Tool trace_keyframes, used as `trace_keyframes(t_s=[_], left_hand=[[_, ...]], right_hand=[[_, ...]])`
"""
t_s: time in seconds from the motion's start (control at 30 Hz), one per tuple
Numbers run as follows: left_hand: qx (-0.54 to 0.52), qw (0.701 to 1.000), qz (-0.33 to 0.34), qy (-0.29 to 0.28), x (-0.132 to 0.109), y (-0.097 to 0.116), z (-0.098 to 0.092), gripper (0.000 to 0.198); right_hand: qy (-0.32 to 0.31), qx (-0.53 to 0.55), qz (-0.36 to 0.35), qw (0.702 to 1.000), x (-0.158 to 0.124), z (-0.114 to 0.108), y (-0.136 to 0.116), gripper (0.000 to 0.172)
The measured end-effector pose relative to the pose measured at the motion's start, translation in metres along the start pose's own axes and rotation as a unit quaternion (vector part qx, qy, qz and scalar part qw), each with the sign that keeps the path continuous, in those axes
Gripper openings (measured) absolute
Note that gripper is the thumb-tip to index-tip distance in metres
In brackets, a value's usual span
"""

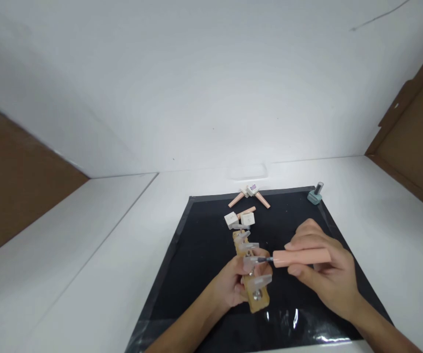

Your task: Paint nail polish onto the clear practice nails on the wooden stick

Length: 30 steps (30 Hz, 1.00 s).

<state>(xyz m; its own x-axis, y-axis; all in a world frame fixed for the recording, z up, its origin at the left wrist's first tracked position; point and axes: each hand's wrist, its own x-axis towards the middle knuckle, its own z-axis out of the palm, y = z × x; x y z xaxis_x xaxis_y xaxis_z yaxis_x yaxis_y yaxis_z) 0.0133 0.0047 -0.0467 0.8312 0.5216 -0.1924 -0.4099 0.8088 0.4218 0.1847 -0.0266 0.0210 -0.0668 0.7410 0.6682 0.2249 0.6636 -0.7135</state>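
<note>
My left hand (232, 282) is closed around a yellowish bar (257, 302) that carries several clear nail tips (261, 281) on small metal holders. My right hand (329, 274) pinches a peach-coloured brush handle (302, 257) held almost level. The dark brush tip (262, 259) points left and touches, or nearly touches, one of the middle nail tips. Just beyond the bar's far end lie two white bottles (231, 220) (248, 218) and a peach-capped piece (246, 213).
A black mat (197, 245) covers the white table (97, 245). Near its back edge lie white bottles with peach caps (262, 200). A teal bottle with a dark cap (314, 197) stands at the back right corner. Brown cardboard panels (417, 127) flank the table.
</note>
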Motion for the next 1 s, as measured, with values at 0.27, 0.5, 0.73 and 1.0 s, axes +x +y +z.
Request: trace_keyframes(t_s=[0.27,0.5,0.73,1.0], left_hand=[[-0.008,1.0,0.005,0.021,0.0024,-0.0036,0.0013,0.025],[-0.023,1.0,0.001,0.007,0.0027,-0.0019,0.0027,0.024],[-0.015,0.999,0.018,-0.044,0.0026,-0.0003,0.0039,0.018],[0.019,0.999,0.005,-0.04,0.001,-0.0013,0.0004,0.029]], right_hand=[[-0.02,-0.005,-0.023,1.0,0.0035,0.0037,0.0007,0.011],[-0.034,-0.035,-0.036,0.998,0.0056,0.0012,-0.0005,0.005],[-0.027,-0.039,-0.04,0.998,0.0048,0.0011,0.0003,0.007],[-0.022,-0.032,-0.04,0.998,0.0059,0.0008,-0.0001,0.011]])
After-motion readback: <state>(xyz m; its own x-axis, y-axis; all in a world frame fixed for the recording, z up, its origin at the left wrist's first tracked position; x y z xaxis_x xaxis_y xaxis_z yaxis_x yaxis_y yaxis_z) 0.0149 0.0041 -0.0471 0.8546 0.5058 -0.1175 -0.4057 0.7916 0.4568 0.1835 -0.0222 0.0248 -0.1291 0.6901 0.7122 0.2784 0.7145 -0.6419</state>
